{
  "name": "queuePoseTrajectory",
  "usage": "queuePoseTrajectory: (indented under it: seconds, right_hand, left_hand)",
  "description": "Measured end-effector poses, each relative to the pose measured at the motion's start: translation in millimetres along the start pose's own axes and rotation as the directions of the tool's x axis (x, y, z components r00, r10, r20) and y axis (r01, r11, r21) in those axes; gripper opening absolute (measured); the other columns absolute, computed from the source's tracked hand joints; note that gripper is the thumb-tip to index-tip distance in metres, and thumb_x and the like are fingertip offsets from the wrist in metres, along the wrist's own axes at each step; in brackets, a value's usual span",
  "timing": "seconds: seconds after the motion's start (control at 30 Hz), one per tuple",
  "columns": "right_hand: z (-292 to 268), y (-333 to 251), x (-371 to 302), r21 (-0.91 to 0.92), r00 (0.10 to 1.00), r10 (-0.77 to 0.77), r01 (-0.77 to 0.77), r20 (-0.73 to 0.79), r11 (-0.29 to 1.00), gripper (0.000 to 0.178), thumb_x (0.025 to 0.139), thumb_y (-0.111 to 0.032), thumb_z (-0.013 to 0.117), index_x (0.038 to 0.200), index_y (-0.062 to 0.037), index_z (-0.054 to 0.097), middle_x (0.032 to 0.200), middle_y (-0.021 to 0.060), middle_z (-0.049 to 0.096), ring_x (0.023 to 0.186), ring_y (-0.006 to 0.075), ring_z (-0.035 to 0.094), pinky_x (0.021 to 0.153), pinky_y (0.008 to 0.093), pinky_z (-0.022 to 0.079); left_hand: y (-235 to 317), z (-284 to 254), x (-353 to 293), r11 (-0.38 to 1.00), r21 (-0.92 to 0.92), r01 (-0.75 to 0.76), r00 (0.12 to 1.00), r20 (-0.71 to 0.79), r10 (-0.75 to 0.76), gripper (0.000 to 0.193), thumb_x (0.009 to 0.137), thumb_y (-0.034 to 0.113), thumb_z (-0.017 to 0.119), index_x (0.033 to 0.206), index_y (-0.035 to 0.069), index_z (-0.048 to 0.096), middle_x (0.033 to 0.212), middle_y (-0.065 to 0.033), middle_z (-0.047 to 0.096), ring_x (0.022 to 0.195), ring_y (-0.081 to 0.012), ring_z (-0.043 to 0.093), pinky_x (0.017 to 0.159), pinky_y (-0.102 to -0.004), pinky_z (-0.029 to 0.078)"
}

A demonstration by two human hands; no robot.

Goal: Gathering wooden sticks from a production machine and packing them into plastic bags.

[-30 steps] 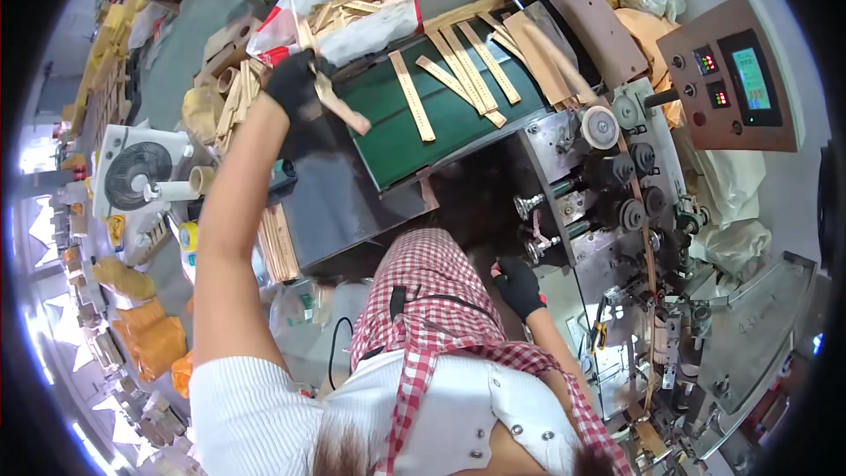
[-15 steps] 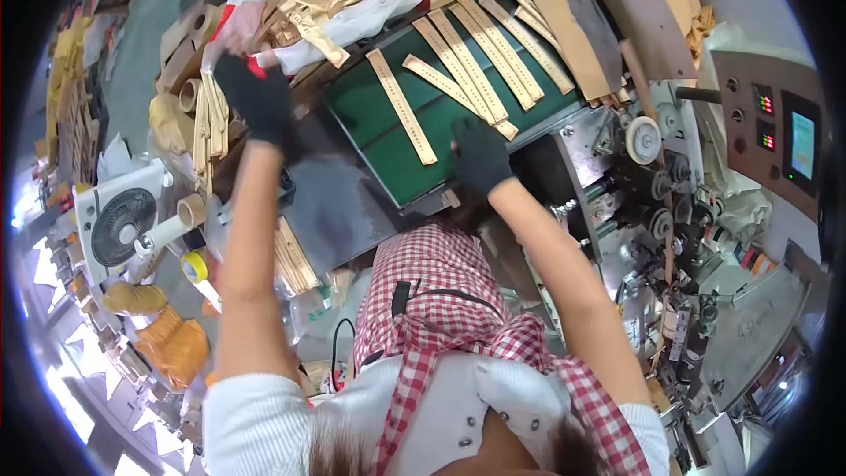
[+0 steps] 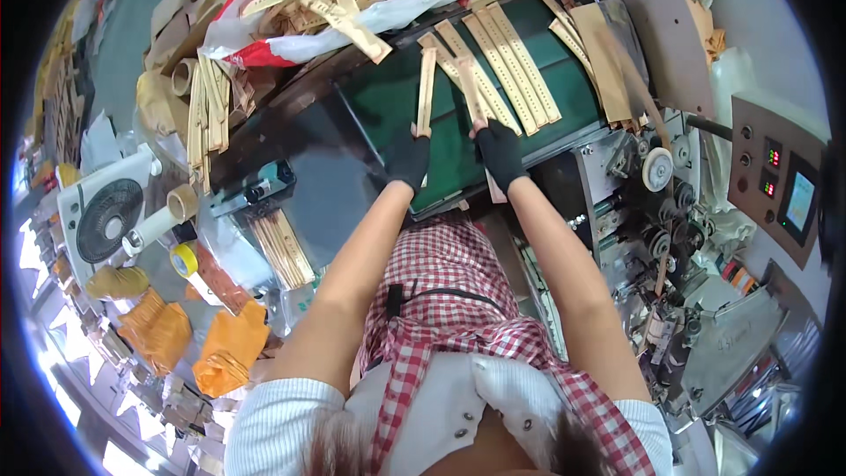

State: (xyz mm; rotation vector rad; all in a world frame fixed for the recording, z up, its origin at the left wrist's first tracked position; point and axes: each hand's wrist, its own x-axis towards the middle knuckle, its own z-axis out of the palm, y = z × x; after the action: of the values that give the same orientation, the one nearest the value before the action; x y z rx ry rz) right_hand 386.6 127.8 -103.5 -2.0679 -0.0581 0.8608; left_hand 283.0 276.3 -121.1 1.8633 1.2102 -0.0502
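Note:
Both my hands wear black fingerless gloves and are over a green work surface (image 3: 445, 163). My left hand (image 3: 408, 160) is closed at the near end of a pale strip (image 3: 426, 92), thumb and fingertips pinching it. To its right, my right hand (image 3: 500, 154) pinches another pale strip (image 3: 471, 88), whose lower end shows below the hand. This strip overlaps others on the green surface. Several pale strips (image 3: 511, 66) with rows of small dark marks lie slanted side by side just beyond my right hand. The palms and most fingers are hidden.
A white and red bag (image 3: 370, 31) heaped with pale strips borders the far edge. Brown sheets (image 3: 599, 57) lie at the right, beside a machine with rollers (image 3: 656, 169) and a control panel (image 3: 780, 176). Leftward are a fan (image 3: 110, 220), tape (image 3: 183, 260) and bundled strips (image 3: 282, 249).
My left hand has come from beside the bag to the green surface and now pinches a strip. My right hand has closed on a strip. Strips on the green surface sit differently; the view has shifted.

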Motion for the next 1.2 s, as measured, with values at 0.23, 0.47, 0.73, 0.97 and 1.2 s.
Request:
queuePoseTrajectory:
  seconds: [0.23, 0.47, 0.73, 0.97, 1.2]
  right_hand:
    - [2.1, -29.9, -3.1, -0.095, 0.996, -0.088, 0.086, -0.009, 0.992, 0.034, 0.091, -0.033, 0.052, 0.097, -0.002, 0.063, 0.078, 0.0168, 0.064, 0.071, 0.0313, 0.063, 0.068, 0.0407, 0.048]
    - [-20.6, -15.9, 35.2, -0.755, 0.825, -0.465, 0.074, -0.321, 0.652, 0.063, 0.078, -0.036, 0.069, 0.127, -0.0028, 0.047, 0.132, 0.0199, 0.043, 0.119, 0.0376, 0.042, 0.094, 0.0498, 0.038]
    - [-14.3, -20.3, 32.2, -0.733, 0.955, -0.291, 0.155, -0.062, 0.663, 0.027, 0.076, -0.022, 0.066, 0.095, -0.006, 0.054, 0.096, 0.0143, 0.057, 0.092, 0.0332, 0.059, 0.075, 0.0442, 0.05]
    - [-29.6, 10.9, 9.4, -0.331, 0.937, -0.317, 0.254, -0.15, 0.909, 0.037, 0.074, -0.026, 0.065, 0.1, -0.0004, 0.061, 0.095, 0.0215, 0.064, 0.089, 0.0395, 0.061, 0.079, 0.0458, 0.048]
    - [-40.4, 33.6, 7.8, -0.226, 0.974, -0.193, 0.162, -0.12, 0.96, 0.048, 0.075, -0.024, 0.068, 0.112, 0.0049, 0.057, 0.108, 0.0273, 0.06, 0.102, 0.0398, 0.058, 0.085, 0.0439, 0.047]
  left_hand:
    - [28.5, -25.4, -21.1, 0.979, -0.163, 0.122, 0.979, 0.181, -0.092, 0.034, 0.08, 0.031, 0.072, 0.088, 0.0, 0.058, 0.082, -0.0128, 0.065, 0.073, -0.0233, 0.061, 0.064, -0.0376, 0.046]
    - [38.3, -2.8, -14.4, 0.95, 0.227, -0.213, 0.972, -0.047, 0.229, 0.063, 0.069, 0.042, 0.077, 0.112, 0.003, 0.051, 0.115, -0.0192, 0.05, 0.106, -0.0367, 0.049, 0.089, -0.0439, 0.042]
    - [60.6, 23.7, 10.9, 0.889, 0.407, 0.211, 0.946, -0.314, -0.081, 0.04, 0.064, 0.044, 0.076, 0.089, 0.015, 0.061, 0.104, -0.0124, 0.052, 0.108, -0.0327, 0.047, 0.09, -0.046, 0.04]
    - [37.6, 14.0, 20.8, 0.889, 0.456, 0.028, 0.996, -0.092, 0.015, 0.046, 0.072, 0.036, 0.067, 0.103, 0.002, 0.061, 0.098, -0.0223, 0.065, 0.095, -0.0369, 0.062, 0.083, -0.0437, 0.049]
    - [35.9, -7.1, 3.1, 0.848, -0.521, 0.098, 0.995, 0.041, -0.091, 0.022, 0.076, 0.006, 0.071, 0.092, -0.002, 0.058, 0.085, -0.0101, 0.065, 0.071, -0.0187, 0.06, 0.063, -0.0308, 0.048]
